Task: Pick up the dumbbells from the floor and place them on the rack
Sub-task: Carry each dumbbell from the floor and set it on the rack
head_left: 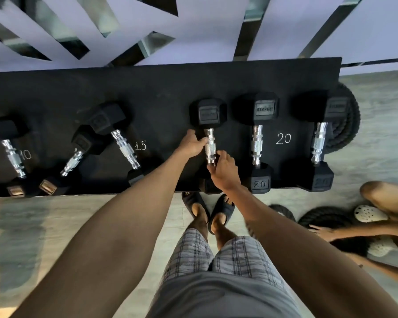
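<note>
Six black hex dumbbells (263, 111) lie on the flat black rack (159, 83), the leftmost cut off. The left hand (192, 144) and right hand (224, 172) grip the chrome handle (210, 148) of the fourth dumbbell (207, 112); its near head is hidden at the front edge.

- The black hex-headed dumbbell with a chrome handle (210, 146): matt, rubber-like heads and a glossy metal bar, knurled rough at the middle band and smooth at the collars.
- The flat black rack shelf (161, 83): dull, matt and faintly scuffed, with chalky white numerals.
- The pale grey floor (55, 226): smooth, wood-grain look, soft sheen.
- The grey plaid shorts (193, 253): matt woven cloth.
- The thick black coiled rope (349, 120): rough braided fibre.
</note>
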A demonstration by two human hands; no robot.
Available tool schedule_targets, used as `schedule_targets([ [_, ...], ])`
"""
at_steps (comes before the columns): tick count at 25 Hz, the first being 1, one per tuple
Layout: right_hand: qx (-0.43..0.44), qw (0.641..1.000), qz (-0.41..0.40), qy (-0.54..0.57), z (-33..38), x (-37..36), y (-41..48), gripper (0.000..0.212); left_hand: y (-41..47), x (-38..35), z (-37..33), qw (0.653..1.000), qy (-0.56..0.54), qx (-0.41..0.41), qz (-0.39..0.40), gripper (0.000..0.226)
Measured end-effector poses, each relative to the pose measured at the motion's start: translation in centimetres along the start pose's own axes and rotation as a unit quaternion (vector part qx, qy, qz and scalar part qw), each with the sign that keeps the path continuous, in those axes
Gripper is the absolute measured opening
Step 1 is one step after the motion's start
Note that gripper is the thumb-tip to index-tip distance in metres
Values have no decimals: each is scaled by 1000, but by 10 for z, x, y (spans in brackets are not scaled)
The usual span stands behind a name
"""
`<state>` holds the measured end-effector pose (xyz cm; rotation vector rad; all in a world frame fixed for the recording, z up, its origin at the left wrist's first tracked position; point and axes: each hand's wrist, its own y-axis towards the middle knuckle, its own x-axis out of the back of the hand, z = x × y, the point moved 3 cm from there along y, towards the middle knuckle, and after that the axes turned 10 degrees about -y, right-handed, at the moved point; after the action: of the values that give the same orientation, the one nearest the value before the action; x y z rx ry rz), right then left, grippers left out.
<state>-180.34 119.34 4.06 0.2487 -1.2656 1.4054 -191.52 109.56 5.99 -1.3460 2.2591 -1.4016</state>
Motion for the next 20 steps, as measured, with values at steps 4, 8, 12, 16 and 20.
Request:
schedule_targets([
  [4, 55, 995, -46, -68, 20, 26, -21, 25, -41, 36, 31, 994, 100, -2, -49, 25],
  [8, 98, 994, 7, -40, 66, 25, -29, 17, -65, 70, 71, 991, 97, 12, -89, 28],
  [12, 137, 987, 59, -61, 114, -4, -25, 18, -71, 105, 100, 987, 128, 12, -97, 23],
  [16, 131, 983, 106, -73, 164, -42, -12, 21, -57, 156, 137, 990, 82, 31, -113, 29],
  [20, 93, 989, 105, -51, 199, -71, 0, 36, -27, 196, 159, 992, -28, 36, -119, 44],
])
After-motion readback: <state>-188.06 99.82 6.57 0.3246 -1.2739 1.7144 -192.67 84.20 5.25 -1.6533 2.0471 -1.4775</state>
